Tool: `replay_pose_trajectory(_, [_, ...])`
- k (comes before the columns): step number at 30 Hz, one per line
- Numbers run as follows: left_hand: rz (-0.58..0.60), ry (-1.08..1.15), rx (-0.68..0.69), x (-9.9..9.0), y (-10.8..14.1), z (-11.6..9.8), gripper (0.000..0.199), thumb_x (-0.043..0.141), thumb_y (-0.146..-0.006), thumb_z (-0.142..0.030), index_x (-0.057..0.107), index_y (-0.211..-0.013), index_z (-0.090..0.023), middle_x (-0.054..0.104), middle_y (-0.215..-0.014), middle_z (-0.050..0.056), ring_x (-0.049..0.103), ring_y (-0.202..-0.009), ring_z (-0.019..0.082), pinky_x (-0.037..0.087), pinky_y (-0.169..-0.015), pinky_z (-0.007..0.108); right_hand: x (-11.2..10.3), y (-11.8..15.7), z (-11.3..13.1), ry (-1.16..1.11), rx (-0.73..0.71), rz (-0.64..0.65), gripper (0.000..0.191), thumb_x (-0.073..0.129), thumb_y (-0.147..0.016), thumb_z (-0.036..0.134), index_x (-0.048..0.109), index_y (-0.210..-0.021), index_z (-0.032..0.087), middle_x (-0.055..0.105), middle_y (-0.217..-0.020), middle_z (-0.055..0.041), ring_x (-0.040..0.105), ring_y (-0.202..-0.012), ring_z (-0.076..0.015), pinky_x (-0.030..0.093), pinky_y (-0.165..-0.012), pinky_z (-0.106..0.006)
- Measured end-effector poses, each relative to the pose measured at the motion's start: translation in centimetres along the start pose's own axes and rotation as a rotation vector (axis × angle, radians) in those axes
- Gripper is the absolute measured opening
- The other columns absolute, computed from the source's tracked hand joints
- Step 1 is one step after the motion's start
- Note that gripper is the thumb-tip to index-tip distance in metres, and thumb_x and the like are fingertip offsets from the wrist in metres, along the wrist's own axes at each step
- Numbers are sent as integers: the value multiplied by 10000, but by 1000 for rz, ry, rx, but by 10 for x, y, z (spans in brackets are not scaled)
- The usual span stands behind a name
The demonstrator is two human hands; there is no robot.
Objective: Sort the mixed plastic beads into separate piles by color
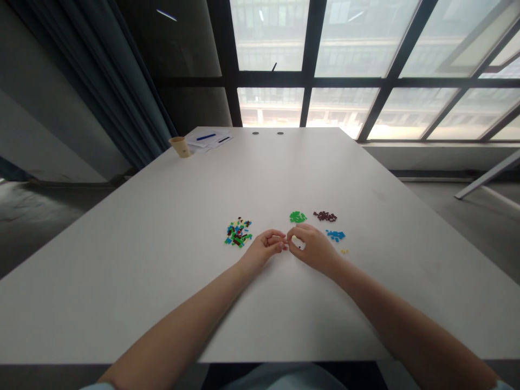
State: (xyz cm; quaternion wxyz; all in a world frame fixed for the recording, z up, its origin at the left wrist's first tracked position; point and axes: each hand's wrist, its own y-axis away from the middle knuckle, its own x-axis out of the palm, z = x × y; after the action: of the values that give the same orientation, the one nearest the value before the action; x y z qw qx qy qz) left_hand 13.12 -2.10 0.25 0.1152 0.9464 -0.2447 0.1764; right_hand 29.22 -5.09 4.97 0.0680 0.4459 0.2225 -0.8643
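Note:
My left hand [268,244] and my right hand [311,244] meet fingertip to fingertip over the table. The left fingers are curled together; what they hold, if anything, is too small to make out. Thumb and index finger of the right hand form a pinch, and its contents are hidden too. Left of my hands lies a mixed pile of small coloured bricks [238,233]. Beyond the right hand are a pile of green bricks [298,217] and a pile of dark brown bricks [325,216]. Blue bricks [335,235] and a few yellow bricks [344,251] lie to its right.
The white table [162,233] stretches away toward a large window. At its far left stand a tan cup [180,147] and papers [215,142] with a blue pen [206,137] on them. Two round dark discs [280,133] sit near the far edge.

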Motion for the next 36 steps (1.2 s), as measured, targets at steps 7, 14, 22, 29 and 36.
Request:
replay_pose_trajectory(7, [-123,-107,17,-7,1,-9,311,649,-669,-372,552,-870,-156,663,-925,79,594,-731,114,422,-692,247,4,-38,-41,124,148,12,122,493,-714,188,611,-747,191,615,-753,-27,533,-689,-129,385,-660,-229])
replay_pose_trajectory(14, [-218,-104,29,-15,0,-18,328,672,-633,-382,551,-833,-152,666,-823,57,589,-689,108,419,-661,232,23,-67,-68,330,314,141,186,493,-694,226,653,-789,227,656,-854,-32,561,-726,-149,376,-635,-226])
replay_pose_trajectory(22, [-223,-70,16,-12,0,-19,342,685,-612,-381,553,-824,-147,660,-778,49,584,-672,105,427,-668,233,26,-69,-69,359,347,183,193,497,-689,214,669,-778,217,660,-834,-57,564,-694,-155,372,-586,-230])
replay_pose_trajectory(29, [-409,-272,183,-40,-3,-37,246,614,-667,-364,589,-819,-172,634,-764,28,557,-648,110,411,-612,233,2,-57,-66,287,288,81,190,481,-730,242,658,-790,208,650,-822,-53,558,-735,-161,390,-652,-255])
replay_pose_trajectory(36, [-552,-1014,332,-80,-3,-53,95,592,-644,-198,675,-675,-233,584,-775,45,509,-768,199,370,-715,333,-22,-6,-64,235,330,-25,205,454,-725,256,645,-772,196,626,-721,-28,540,-654,-143,387,-636,-248])
